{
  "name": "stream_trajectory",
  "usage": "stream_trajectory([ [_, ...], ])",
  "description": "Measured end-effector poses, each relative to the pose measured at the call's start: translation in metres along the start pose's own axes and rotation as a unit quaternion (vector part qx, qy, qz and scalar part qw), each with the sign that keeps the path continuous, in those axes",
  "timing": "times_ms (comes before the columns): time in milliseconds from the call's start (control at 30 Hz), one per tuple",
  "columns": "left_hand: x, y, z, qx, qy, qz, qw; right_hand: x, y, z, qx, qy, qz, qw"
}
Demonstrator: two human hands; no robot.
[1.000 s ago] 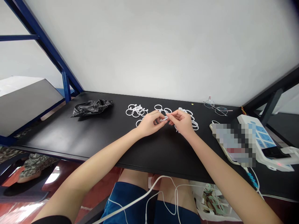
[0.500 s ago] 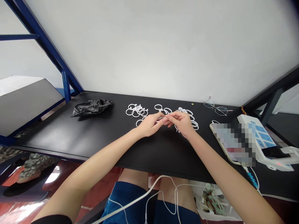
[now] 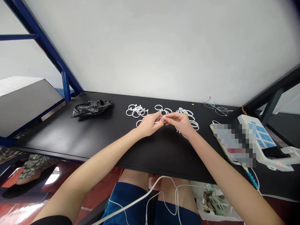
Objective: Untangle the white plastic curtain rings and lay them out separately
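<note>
Both of my hands meet over the black tabletop, pinching a small white ring (image 3: 163,117) between their fingertips; most of it is hidden by the fingers. My left hand (image 3: 148,125) is closed on its left side, while my right hand (image 3: 182,122) closes on the other side with thumb and index finger. Beyond the left hand lies a loose pile of white rings with small knobs (image 3: 137,110). Two or so more rings (image 3: 168,109) rest just behind the fingertips. Another cluster of white rings (image 3: 184,110) sits behind and partly under the right hand.
A crumpled black plastic bag (image 3: 92,108) lies at left on the table (image 3: 98,134). To the right are eyeglasses (image 3: 221,110), a phone (image 3: 231,147) on a charging cable and a white power strip (image 3: 260,140). White cables (image 3: 140,201) hang over my lap.
My fingertips have shifted slightly and a white part of the ring now shows between them. The piles and other things stay put.
</note>
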State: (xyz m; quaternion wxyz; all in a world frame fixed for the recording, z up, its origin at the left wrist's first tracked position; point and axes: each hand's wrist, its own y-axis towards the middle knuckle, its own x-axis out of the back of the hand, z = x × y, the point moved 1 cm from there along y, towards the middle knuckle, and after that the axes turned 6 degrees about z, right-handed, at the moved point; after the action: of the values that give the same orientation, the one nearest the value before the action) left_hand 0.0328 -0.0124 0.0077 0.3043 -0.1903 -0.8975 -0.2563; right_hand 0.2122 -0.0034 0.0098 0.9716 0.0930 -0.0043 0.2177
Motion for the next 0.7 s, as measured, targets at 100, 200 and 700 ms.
stream_trajectory([
  [100, 0.0003, -0.0001, -0.0026, 0.004, 0.006, 0.005, 1.000, 0.0008, 0.0002, -0.0011, 0.000, 0.005, 0.001, 1.000],
  [200, 0.0009, -0.0006, -0.0051, 0.003, 0.016, 0.001, 1.000, 0.0009, -0.0001, 0.0002, -0.006, 0.003, 0.001, 1.000],
  [700, -0.0003, -0.0011, -0.0045, -0.012, 0.041, -0.035, 0.998, 0.0000, 0.0001, 0.0056, -0.025, -0.018, -0.003, 1.000],
])
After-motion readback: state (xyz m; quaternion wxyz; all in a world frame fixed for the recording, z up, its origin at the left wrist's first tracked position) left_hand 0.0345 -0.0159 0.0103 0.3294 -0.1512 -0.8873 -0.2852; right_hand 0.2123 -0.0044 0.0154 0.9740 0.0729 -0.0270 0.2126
